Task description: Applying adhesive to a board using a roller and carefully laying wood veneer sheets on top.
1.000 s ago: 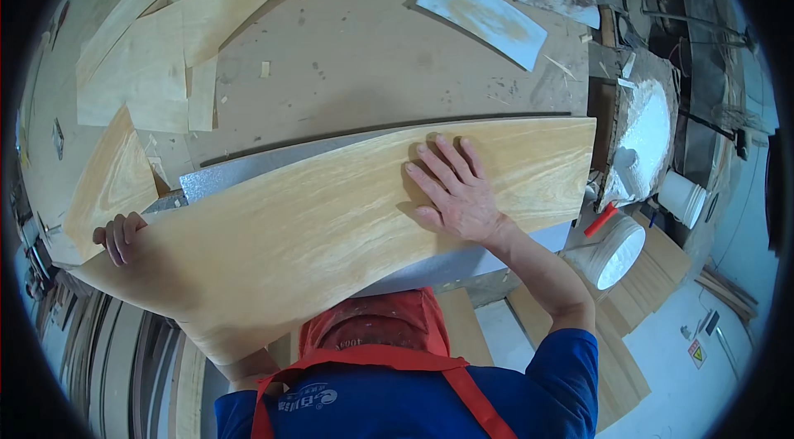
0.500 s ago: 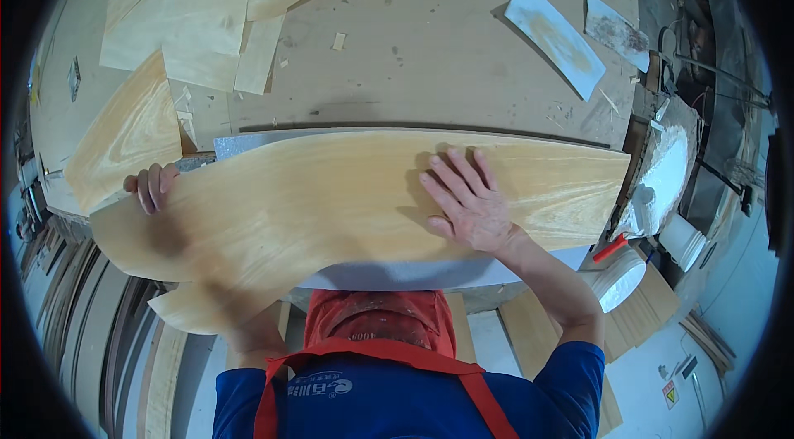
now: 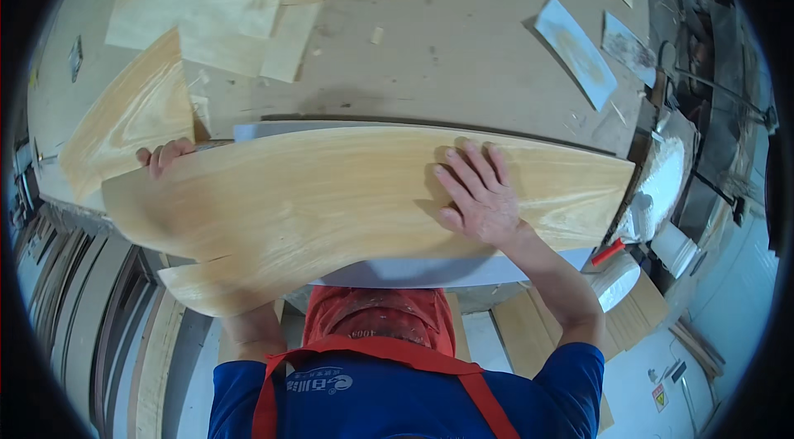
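- White lettering (image 3: 304, 384) and round logo (image 3: 339, 383) on the blue shirt (image 3: 389, 396)
- Faint print (image 3: 376, 333) on the red apron (image 3: 440, 327)
- Yellow triangle warning sign (image 3: 660, 398) at lower right

Bare hands (image 3: 480, 195): two. Long, curved yellow wood-veneer sheet (image 3: 331, 199) under both hands: one. Light-blue, stained four-sided panels (image 3: 576, 50): two. White cylindrical plastic buckets (image 3: 676, 249): two. Red elongated handle (image 3: 608, 252): one. White-and-yellow rectangular floor label (image 3: 659, 398): one.
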Demonstrator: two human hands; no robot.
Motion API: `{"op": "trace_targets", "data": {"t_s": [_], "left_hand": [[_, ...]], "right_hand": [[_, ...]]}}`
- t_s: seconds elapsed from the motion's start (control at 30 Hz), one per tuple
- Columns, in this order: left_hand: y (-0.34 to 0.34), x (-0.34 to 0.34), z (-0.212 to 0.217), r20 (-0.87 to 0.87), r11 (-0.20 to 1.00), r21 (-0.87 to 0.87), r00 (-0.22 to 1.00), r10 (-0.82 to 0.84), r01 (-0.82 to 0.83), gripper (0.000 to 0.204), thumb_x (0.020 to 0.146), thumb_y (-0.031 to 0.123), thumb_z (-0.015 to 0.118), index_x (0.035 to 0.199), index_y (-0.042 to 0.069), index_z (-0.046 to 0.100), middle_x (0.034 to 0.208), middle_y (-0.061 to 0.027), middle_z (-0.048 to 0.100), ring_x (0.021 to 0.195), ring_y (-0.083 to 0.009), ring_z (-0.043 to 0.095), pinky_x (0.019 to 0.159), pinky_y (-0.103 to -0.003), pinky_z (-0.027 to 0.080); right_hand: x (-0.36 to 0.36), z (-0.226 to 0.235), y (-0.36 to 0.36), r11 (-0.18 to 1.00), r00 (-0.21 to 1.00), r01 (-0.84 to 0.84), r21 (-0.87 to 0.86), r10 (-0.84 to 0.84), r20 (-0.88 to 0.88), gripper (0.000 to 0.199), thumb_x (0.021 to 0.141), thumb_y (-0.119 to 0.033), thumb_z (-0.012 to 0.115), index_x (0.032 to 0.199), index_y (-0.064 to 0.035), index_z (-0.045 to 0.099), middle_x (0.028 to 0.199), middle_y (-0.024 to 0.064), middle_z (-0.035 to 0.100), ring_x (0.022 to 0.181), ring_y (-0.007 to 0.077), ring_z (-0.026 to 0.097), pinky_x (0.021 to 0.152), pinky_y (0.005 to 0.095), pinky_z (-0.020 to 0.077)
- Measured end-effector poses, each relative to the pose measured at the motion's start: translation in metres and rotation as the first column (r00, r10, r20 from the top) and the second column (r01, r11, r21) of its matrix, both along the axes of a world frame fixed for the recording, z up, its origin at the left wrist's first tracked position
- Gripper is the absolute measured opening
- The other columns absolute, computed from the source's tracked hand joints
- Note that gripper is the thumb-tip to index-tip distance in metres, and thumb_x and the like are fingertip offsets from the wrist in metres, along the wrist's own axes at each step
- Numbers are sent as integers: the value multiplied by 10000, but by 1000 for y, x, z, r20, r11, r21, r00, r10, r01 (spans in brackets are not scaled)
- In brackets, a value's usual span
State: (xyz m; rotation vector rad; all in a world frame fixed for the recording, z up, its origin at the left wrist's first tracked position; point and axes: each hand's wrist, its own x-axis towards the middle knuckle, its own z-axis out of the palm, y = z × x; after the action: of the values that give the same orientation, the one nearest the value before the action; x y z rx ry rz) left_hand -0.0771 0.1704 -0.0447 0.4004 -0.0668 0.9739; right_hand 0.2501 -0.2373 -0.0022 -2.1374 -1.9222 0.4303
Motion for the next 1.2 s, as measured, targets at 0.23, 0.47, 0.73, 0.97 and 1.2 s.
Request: {"op": "trace_targets", "data": {"t_s": [0.23, 0.47, 0.73, 0.97, 1.2], "left_hand": [[-9, -16, 27, -321, 983, 23, 930, 181, -183, 504, 1095, 407, 366, 1465, 93, 498, 1469, -168, 557, 1462, -307, 420, 1226, -521, 302], [9, -44, 12, -295, 993, -41, 951, 98, -115, 590, 1067, 513, 414, 1467, 90, 513, 1457, -178, 562, 1453, -369, 429, 1211, -562, 318], [1, -37, 50, -466, 964, -207, 883, 54, -169, 693, 1061, 619, 361, 1428, 63, 552, 1332, -182, 635, 1416, -382, 461, 1181, -550, 359], [13, -62, 44, -610, 927, -249, 789, 75, -280, 759, 1066, 636, 320, 1435, 8, 537, 1395, -230, 602, 1402, -420, 463, 1170, -556, 371], [30, -66, 51, -615, 984, -175, 785, -81, -35, 834, 1074, 641, 212, 1433, -48, 515, 1428, -267, 567, 1399, -411, 468, 1183, -520, 349]], "right_hand": [[-15, 2, 20, 999, 999, -35, -10, 35, 31, 591, 1006, -467, 507, 1459, -91, 559, 1546, 159, 490, 1495, 383, 374, 1256, 583, 191], [-69, 0, 104, 987, 985, -161, 15, 162, -58, 688, 946, -514, 577, 1468, -67, 545, 1569, 152, 465, 1508, 379, 353, 1269, 572, 166], [-107, -1, 172, 983, 979, -184, 9, 184, -92, 721, 922, -508, 599, 1456, -28, 544, 1571, 140, 466, 1506, 346, 363, 1269, 564, 182], [-111, -4, 177, 979, 978, -202, 35, 204, -49, 681, 938, -481, 588, 1431, -11, 566, 1552, 144, 491, 1499, 342, 379, 1262, 567, 207], [-114, -5, 180, 980, 979, -196, 34, 197, -43, 663, 935, -445, 596, 1417, 9, 571, 1543, 163, 497, 1494, 352, 388, 1257, 566, 218]]}}
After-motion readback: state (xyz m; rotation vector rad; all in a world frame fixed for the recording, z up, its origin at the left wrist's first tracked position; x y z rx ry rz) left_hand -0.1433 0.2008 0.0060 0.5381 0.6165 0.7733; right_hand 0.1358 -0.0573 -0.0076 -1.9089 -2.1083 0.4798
